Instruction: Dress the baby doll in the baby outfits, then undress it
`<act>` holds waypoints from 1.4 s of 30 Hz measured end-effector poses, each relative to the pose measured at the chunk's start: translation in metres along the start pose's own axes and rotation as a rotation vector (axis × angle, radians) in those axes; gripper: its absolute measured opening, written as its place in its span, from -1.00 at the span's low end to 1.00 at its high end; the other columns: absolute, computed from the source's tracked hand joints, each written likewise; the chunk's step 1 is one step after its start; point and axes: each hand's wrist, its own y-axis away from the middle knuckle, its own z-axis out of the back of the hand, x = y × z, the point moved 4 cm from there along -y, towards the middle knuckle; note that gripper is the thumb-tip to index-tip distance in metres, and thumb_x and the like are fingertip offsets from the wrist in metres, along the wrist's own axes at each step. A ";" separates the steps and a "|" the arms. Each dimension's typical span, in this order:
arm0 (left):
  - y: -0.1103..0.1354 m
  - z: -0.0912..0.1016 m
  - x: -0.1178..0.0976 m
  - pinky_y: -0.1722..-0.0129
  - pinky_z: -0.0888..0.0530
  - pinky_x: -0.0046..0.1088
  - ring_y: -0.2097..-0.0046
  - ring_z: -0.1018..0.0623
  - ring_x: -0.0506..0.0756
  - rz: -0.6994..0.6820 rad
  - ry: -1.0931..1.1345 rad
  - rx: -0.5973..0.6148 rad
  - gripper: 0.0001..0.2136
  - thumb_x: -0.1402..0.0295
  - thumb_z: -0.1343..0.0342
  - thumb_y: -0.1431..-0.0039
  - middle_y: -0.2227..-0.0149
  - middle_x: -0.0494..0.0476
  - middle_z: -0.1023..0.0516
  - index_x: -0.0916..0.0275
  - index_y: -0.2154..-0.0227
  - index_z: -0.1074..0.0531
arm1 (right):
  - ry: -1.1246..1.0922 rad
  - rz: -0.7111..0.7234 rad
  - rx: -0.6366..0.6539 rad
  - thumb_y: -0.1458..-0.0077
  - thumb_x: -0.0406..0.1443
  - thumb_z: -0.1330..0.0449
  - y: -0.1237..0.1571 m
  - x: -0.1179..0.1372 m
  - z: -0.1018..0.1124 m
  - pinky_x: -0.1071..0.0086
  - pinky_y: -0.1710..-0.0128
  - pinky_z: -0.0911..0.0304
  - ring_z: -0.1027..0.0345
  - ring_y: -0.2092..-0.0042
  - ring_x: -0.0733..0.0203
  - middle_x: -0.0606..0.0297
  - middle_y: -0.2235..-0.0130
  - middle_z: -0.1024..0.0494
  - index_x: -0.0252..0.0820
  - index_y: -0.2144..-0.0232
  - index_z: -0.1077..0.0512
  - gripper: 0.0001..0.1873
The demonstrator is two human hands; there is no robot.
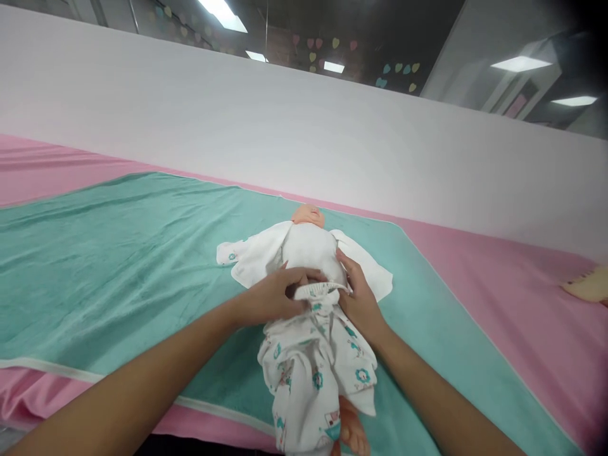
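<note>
A baby doll [308,216] lies on its back on a teal towel [118,253], head away from me, wearing a white top [308,250]. White patterned trousers [313,367] cover its legs, and a bare foot [352,427] sticks out at the near end. My left hand [275,296] grips the elastic waistband [317,290] at the doll's left hip, fingers curled over it. My right hand [358,294] holds the waistband on the other side, fingers pressed against the doll's belly.
The towel is spread over a pink sheet [498,285] on a bed. A white board [285,126] runs along the far side. A pale yellow object [589,285] lies at the right edge of the sheet.
</note>
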 end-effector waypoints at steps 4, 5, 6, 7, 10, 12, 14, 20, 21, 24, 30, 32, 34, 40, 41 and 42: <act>-0.003 0.014 0.024 0.10 -0.41 -0.33 0.10 -0.47 0.06 -0.033 0.008 -0.428 -0.83 0.61 0.03 0.11 0.08 0.05 -0.43 0.21 0.54 -0.15 | 0.055 -0.118 0.139 -0.08 -0.23 -0.09 -0.005 -0.011 -0.001 0.14 -0.27 0.12 0.15 -0.31 0.14 0.37 -0.31 0.02 0.05 -0.24 0.00 -0.32; -0.004 0.016 0.030 0.11 -0.41 -0.34 0.10 -0.46 0.06 -0.053 -0.009 -0.525 -0.82 0.61 0.03 0.13 0.10 0.07 -0.41 0.21 0.55 -0.13 | 0.087 -0.113 0.159 -0.09 -0.23 -0.08 -0.006 -0.013 0.000 0.14 -0.26 0.10 0.12 -0.30 0.13 0.37 -0.31 -0.01 0.05 -0.24 -0.02 -0.34; -0.005 0.017 0.037 0.11 -0.42 -0.35 0.09 -0.45 0.07 -0.061 -0.017 -0.608 -0.82 0.61 0.02 0.13 0.10 0.09 -0.39 0.20 0.53 -0.13 | 0.127 -0.097 0.170 -0.10 -0.23 -0.06 -0.008 -0.013 0.002 0.13 -0.25 0.06 0.06 -0.28 0.12 0.36 -0.29 -0.06 0.04 -0.23 -0.04 -0.36; -0.007 0.018 0.043 0.11 -0.42 -0.36 0.06 -0.44 0.08 -0.046 -0.011 -0.666 -0.82 0.59 0.00 0.12 0.08 0.11 -0.38 0.20 0.49 -0.17 | 0.175 -0.073 0.174 -0.10 -0.24 -0.05 -0.009 -0.013 0.004 0.13 -0.22 0.01 -0.01 -0.25 0.10 0.35 -0.27 -0.12 0.04 -0.22 -0.07 -0.38; -0.012 0.014 0.060 -0.06 -0.34 -0.28 -0.09 -0.36 0.13 0.108 0.035 -0.655 -0.68 0.48 -0.03 -0.01 -0.07 0.19 -0.33 0.20 0.13 -0.26 | 0.314 0.009 0.143 -0.10 -0.26 -0.02 -0.014 -0.012 0.011 0.13 -0.10 -0.13 -0.21 -0.12 0.07 0.30 -0.14 -0.33 0.01 -0.15 -0.19 -0.47; -0.014 0.010 0.065 -0.17 -0.21 -0.21 -0.18 -0.28 0.15 0.212 0.037 -0.562 -0.56 0.38 0.00 -0.11 -0.18 0.22 -0.26 0.19 -0.09 -0.16 | 0.370 0.053 0.109 -0.10 -0.29 0.01 -0.022 -0.013 0.015 0.17 0.00 -0.18 -0.30 -0.01 0.08 0.27 -0.03 -0.44 -0.04 -0.06 -0.29 -0.55; -0.014 0.009 0.065 -0.22 -0.12 -0.20 -0.24 -0.20 0.17 0.256 0.002 -0.507 -0.51 0.33 0.04 -0.16 -0.24 0.20 -0.17 0.19 -0.17 -0.11 | 0.399 0.064 0.069 -0.09 -0.32 0.03 -0.033 -0.017 0.018 0.21 0.08 -0.18 -0.34 0.09 0.09 0.28 0.10 -0.51 -0.06 0.07 -0.38 -0.63; -0.014 0.020 0.061 -0.12 -0.26 -0.26 -0.13 -0.36 0.20 0.273 -0.206 -0.514 -0.59 0.27 0.03 -0.18 -0.10 0.18 -0.40 0.23 -0.09 -0.31 | 0.098 -0.181 0.006 -0.02 -0.19 -0.04 -0.066 -0.057 0.004 0.35 0.34 -0.16 -0.26 0.39 0.21 0.37 0.41 -0.45 -0.13 0.31 -0.35 -0.80; -0.015 0.022 0.060 -0.09 -0.29 -0.27 -0.10 -0.39 0.21 0.276 -0.254 -0.518 -0.62 0.26 0.02 -0.18 -0.06 0.17 -0.45 0.22 -0.04 -0.36 | 0.056 -0.218 -0.005 -0.01 -0.16 -0.05 -0.068 -0.062 0.000 0.36 0.37 -0.15 -0.23 0.42 0.22 0.39 0.45 -0.42 -0.14 0.32 -0.33 -0.79; -0.020 0.030 0.058 0.01 -0.34 -0.30 0.01 -0.47 0.21 0.281 -0.383 -0.520 -0.70 0.28 0.05 -0.20 0.07 0.15 -0.54 0.20 0.08 -0.45 | 0.062 -0.182 -0.058 -0.03 -0.11 -0.04 -0.065 -0.066 -0.005 0.32 0.33 -0.17 -0.24 0.39 0.20 0.36 0.42 -0.41 -0.16 0.30 -0.31 -0.73; -0.051 0.054 0.052 0.24 -0.36 -0.39 0.25 -0.50 0.15 0.247 -0.430 -0.474 -0.79 0.28 0.00 -0.13 0.35 0.08 -0.56 0.20 0.28 -0.50 | 0.082 0.180 -0.119 -0.13 -0.19 0.01 -0.053 -0.040 -0.006 0.18 -0.12 -0.07 -0.11 -0.17 0.03 0.14 -0.16 -0.27 -0.18 -0.06 -0.27 -0.55; -0.062 0.058 0.055 0.33 -0.34 -0.43 0.34 -0.47 0.11 0.262 -0.410 -0.487 -0.80 0.21 -0.07 -0.07 0.46 0.03 -0.50 0.20 0.34 -0.48 | 0.021 0.196 -0.047 -0.18 -0.19 0.05 -0.052 -0.037 -0.009 0.20 -0.20 0.01 -0.04 -0.23 0.08 0.25 -0.22 -0.21 -0.10 -0.14 -0.23 -0.52; -0.067 0.057 0.063 0.34 -0.33 -0.45 0.35 -0.45 0.08 0.281 -0.370 -0.537 -0.79 0.19 -0.09 -0.05 0.47 0.00 -0.46 0.20 0.34 -0.45 | 0.000 0.170 0.008 -0.18 -0.19 0.06 -0.053 -0.037 -0.009 0.19 -0.22 0.04 -0.06 -0.23 0.11 0.29 -0.21 -0.25 -0.06 -0.15 -0.23 -0.52; -0.062 0.049 0.086 0.09 -0.36 -0.35 0.06 -0.43 0.13 0.268 -0.413 -0.628 -0.66 0.17 -0.05 -0.12 0.06 0.16 -0.43 0.18 0.07 -0.35 | 0.128 0.104 0.022 -0.09 -0.26 0.03 -0.066 -0.035 -0.001 0.19 -0.11 -0.10 -0.29 -0.07 0.13 0.35 -0.03 -0.46 -0.02 0.02 -0.42 -0.58; -0.063 0.049 0.086 0.00 -0.33 -0.30 -0.03 -0.38 0.16 0.223 -0.456 -0.611 -0.65 0.19 -0.05 -0.13 -0.02 0.18 -0.39 0.18 0.04 -0.34 | 0.142 0.070 0.003 -0.05 -0.27 0.01 -0.072 -0.035 0.001 0.22 -0.04 -0.15 -0.34 0.01 0.12 0.37 0.04 -0.52 -0.02 0.10 -0.47 -0.61; -0.064 0.049 0.084 -0.07 -0.27 -0.26 -0.12 -0.31 0.18 0.176 -0.491 -0.584 -0.65 0.21 -0.04 -0.14 -0.08 0.20 -0.35 0.18 0.02 -0.33 | 0.159 0.028 -0.020 -0.01 -0.27 0.00 -0.079 -0.035 0.003 0.25 0.04 -0.19 -0.37 0.10 0.12 0.37 0.14 -0.56 -0.03 0.19 -0.51 -0.65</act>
